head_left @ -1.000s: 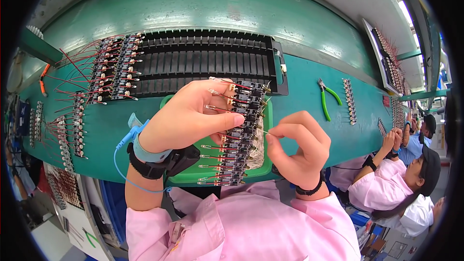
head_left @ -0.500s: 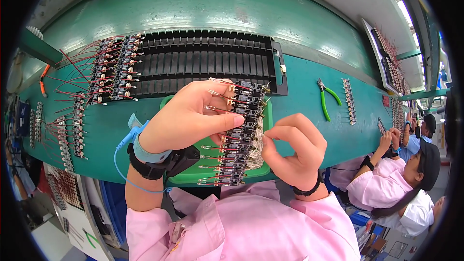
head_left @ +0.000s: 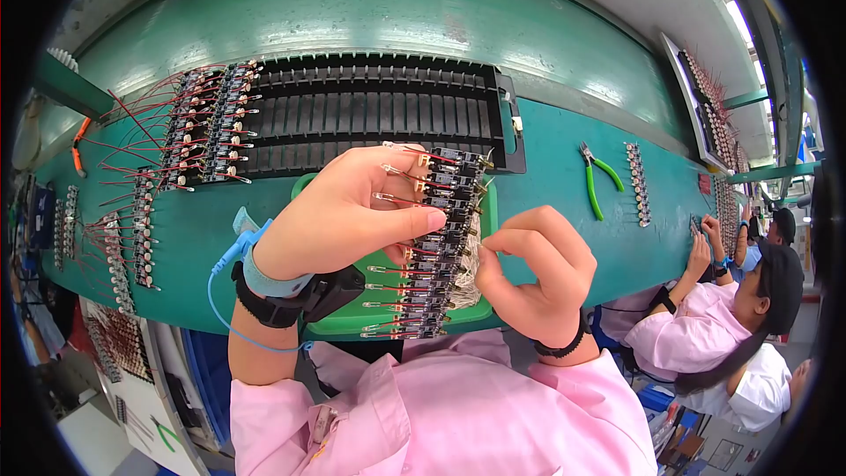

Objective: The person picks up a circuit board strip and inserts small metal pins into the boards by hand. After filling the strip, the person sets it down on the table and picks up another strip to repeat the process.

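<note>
- A long black strip of small electronic modules (head_left: 436, 247), red leads sticking out to its left, stands nearly upright at the centre of the view, over a green tray (head_left: 348, 322) at the near edge of the bench (head_left: 564, 211).
- The left hand (head_left: 344, 216) grips the strip from its left side, fingers wrapped across the upper half and the thumb pressed against the modules about midway down.
- The right hand (head_left: 533, 273) sits just right of the strip's lower half, fingers curled and pinched together at the strip's edge, touching a bundle of thin pale wires (head_left: 465, 278) there; what it pinches is too small to tell.
- A blue wrist strap (head_left: 264, 278) with a coiled blue cord (head_left: 220, 286) circles the left wrist, beside a black wrist device (head_left: 330, 291); a black band (head_left: 564, 348) rings the right wrist.
- Behind the hands, a wide black slotted rack (head_left: 379, 110) lies on the teal bench, with two more strips of red-wired modules (head_left: 207, 137) loaded at its left end.
- Further strips with red leads (head_left: 123, 238) lie at the bench's far left.
- Green-handled pliers (head_left: 597, 176) rest on the bench to the right, near a short row of small parts (head_left: 636, 183).
- At the far right, a co-worker in a pink top (head_left: 714, 344) leans on the same bench.
</note>
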`<state>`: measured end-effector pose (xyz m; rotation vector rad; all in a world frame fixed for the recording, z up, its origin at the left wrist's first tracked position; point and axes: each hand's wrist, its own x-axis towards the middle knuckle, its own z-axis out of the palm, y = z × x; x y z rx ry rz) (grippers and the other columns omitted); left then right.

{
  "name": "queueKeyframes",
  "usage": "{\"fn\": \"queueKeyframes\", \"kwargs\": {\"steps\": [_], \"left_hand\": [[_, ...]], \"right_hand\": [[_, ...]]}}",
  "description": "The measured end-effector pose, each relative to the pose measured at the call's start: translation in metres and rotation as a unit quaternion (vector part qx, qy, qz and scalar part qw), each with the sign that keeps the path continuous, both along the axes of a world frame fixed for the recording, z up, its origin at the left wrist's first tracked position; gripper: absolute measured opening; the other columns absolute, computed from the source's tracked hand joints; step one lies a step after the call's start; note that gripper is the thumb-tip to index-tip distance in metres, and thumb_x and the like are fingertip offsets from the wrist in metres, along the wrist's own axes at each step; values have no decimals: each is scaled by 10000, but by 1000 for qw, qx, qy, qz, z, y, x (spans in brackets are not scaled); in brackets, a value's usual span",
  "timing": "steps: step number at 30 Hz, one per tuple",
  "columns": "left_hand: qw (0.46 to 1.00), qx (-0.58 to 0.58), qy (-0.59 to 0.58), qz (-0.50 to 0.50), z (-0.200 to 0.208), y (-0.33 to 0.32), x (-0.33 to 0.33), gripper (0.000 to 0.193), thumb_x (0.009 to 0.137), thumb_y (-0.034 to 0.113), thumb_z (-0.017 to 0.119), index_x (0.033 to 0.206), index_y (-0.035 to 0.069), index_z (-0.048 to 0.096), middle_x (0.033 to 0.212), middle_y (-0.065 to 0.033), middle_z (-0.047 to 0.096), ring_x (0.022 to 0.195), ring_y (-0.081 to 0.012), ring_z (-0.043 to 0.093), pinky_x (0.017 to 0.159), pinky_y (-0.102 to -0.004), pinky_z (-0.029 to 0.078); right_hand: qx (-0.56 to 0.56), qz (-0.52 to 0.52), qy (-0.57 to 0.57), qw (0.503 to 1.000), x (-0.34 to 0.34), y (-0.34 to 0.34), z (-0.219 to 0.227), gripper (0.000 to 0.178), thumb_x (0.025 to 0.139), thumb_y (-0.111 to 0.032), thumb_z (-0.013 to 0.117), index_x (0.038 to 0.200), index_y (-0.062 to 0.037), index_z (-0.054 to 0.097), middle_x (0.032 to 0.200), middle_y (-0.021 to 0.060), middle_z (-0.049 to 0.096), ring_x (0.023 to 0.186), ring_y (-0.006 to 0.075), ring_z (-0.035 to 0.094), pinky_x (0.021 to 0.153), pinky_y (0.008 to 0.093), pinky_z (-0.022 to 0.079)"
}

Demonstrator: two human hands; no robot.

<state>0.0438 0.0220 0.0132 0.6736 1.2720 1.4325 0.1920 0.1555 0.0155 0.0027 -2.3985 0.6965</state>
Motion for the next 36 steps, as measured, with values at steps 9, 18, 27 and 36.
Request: {"fn": "queueKeyframes", "kwargs": {"steps": [9, 18, 27, 36], "left_hand": [[1000, -2, 6, 2, 1, 0, 1, 157, 792, 61, 594, 935, 13, 551, 808, -33, 595, 606, -64, 549, 530, -200, 492], [1000, 15, -4, -17, 0, -2, 0, 188, 794, 68, 596, 968, 11, 552, 815, -26, 599, 631, -62, 552, 529, -195, 479], [1000, 17, -5, -7, -2, -1, 0, 216, 798, 71, 593, 997, 5, 542, 809, -28, 602, 619, -63, 549, 523, -196, 479], [999, 25, 24, 36, -5, -3, -5, 232, 801, 89, 600, 1004, 7, 526, 792, -35, 599, 590, -70, 554, 509, -198, 478]], "right_hand": [[16, -3, -3, 1000, -1, -2, -1, 165, 551, 81, 613, 688, 4, 563, 658, 84, 513, 549, 186, 508, 475, 261, 396], [-95, 24, -23, 995, -2, 2, -2, 178, 583, 88, 615, 724, -2, 556, 680, 86, 523, 557, 204, 508, 474, 275, 400], [-24, 24, 0, 999, 3, 10, -7, 190, 614, 103, 658, 768, 32, 574, 720, 94, 537, 606, 180, 540, 522, 239, 427], [76, 131, -269, 951, 21, 8, -35, 135, 612, -36, 651, 698, -40, 547, 711, 55, 491, 676, 209, 501, 596, 319, 378]]}}
